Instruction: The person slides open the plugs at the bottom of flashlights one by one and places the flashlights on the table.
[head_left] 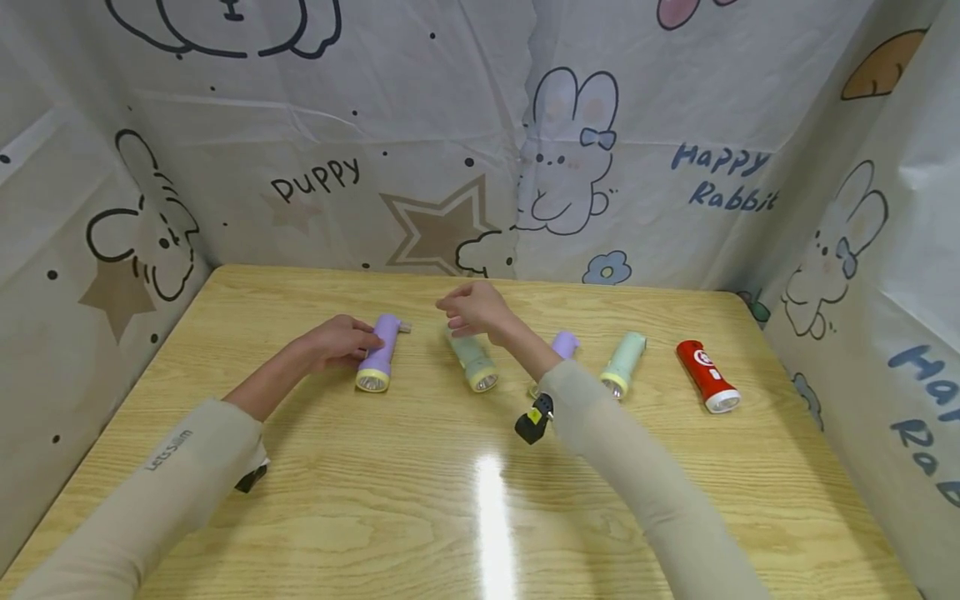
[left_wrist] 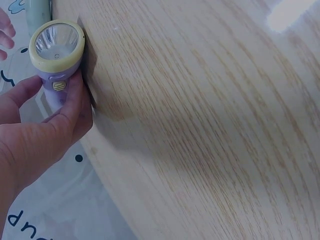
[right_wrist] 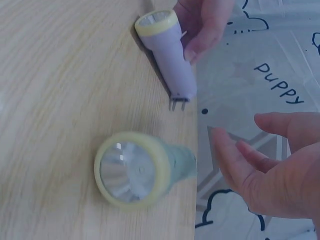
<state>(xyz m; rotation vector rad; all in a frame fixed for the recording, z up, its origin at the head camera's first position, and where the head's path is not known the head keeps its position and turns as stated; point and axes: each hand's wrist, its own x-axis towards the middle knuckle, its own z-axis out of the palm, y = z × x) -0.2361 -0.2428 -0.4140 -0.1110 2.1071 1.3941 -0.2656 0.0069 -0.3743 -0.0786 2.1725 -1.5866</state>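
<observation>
My left hand (head_left: 341,340) grips a purple flashlight (head_left: 384,346) with a yellow rim, thumb and fingers on either side of its body. Its lens faces my side of the table. In the right wrist view, metal plug prongs (right_wrist: 177,104) stick out of its tail end. To the right lies a mint-green flashlight (head_left: 472,360), also yellow-rimmed. Over its tail end hovers my right hand (head_left: 478,308), holding nothing; the right wrist view shows its thumb and fingers apart. The left wrist view shows a ribbed yellow switch (left_wrist: 59,85) below the purple flashlight's rim.
Partly behind my right forearm is a second purple flashlight (head_left: 564,343). Beyond it lie another mint-green one (head_left: 624,363) and a red one with a white head (head_left: 708,375). Printed cloth (head_left: 450,100) walls the wooden table (head_left: 375,500) at the back and sides.
</observation>
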